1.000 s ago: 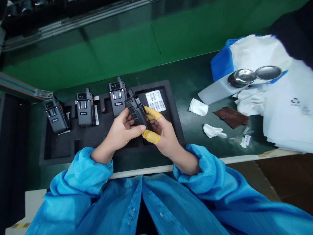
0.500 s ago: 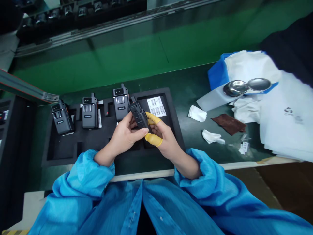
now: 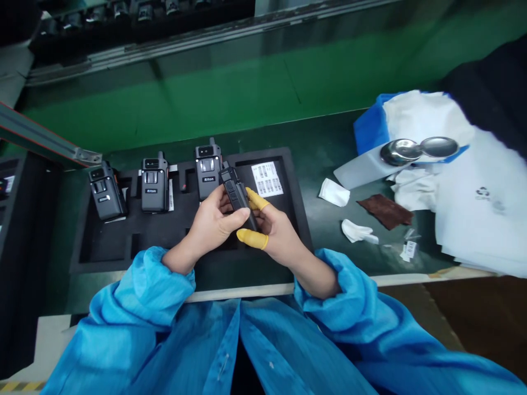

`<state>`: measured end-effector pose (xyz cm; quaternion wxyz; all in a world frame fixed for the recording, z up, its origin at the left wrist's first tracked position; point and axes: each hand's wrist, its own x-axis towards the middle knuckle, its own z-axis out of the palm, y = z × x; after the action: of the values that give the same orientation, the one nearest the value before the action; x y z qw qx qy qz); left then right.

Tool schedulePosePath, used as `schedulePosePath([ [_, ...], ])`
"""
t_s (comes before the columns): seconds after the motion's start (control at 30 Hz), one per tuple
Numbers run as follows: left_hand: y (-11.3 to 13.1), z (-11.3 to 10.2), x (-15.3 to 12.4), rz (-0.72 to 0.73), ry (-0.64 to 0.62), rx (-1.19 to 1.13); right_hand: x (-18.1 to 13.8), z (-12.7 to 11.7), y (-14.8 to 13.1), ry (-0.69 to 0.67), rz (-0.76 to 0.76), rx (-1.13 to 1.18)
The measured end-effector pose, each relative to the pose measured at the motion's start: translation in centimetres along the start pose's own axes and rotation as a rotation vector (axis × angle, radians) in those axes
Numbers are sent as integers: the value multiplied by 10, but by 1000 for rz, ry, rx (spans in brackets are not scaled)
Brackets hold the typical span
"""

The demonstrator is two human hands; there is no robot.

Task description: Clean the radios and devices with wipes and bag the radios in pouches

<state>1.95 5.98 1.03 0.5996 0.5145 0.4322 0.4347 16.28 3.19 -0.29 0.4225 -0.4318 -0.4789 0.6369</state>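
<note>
Both my hands grip one small black handheld radio above a black foam tray. My left hand wraps round its left side, thumb across the front. My right hand, with yellow finger cots on thumb and forefinger, holds its right side. The radio is tilted with its top end pointing away from me. Three more black radios stand upright in the tray's back slots: one at the left, one in the middle and one just behind my hands. A white label sheet lies in the tray's right slot.
On the dark green bench to the right lie white cloth pieces, a brown cloth, small labels, two steel dishes on a blue box, and white bags. A green conveyor runs behind.
My hands turned the radio a little more upright and on edge. The camera view shifted slightly; the tray and the other radios stay where they were.
</note>
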Motion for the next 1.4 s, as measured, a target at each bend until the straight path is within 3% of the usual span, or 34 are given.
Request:
schedulePosePath([
  [0.33, 7, -5, 0, -96, -157, -178, -2, -1, -1, 61, 1, 35],
  [0.67, 4, -6, -1, -96, -178, -229, -3, 0, -2, 62, -5, 49],
  [1.4, 7, -9, -1, -132, -161, -57, 0, -2, 3, 12, -54, 280],
])
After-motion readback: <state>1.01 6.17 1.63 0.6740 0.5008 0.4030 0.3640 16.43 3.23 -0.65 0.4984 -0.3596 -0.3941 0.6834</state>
